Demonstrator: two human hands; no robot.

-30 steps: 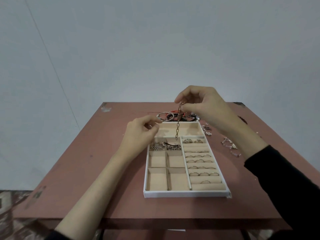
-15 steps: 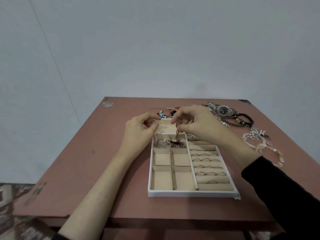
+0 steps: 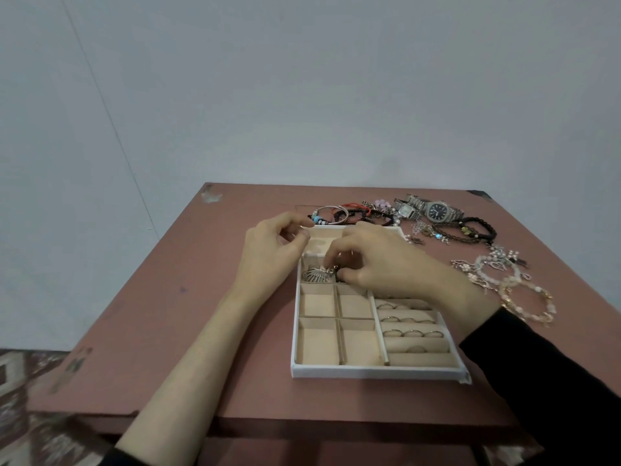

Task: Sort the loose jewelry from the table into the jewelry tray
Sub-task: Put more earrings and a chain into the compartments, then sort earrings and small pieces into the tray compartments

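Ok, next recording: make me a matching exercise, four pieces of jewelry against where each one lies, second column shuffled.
1. shell pendant
2. dark-dial watch
3. rings
4. pearl bracelet

A. on the table, right of the tray, near the black sleeve
B. in the tray's roll slots, on its right side
C. in a small tray compartment, by the right hand fingertips
D. at the table's far side, beyond the tray

Pairs: 1-C, 2-D, 3-B, 4-A
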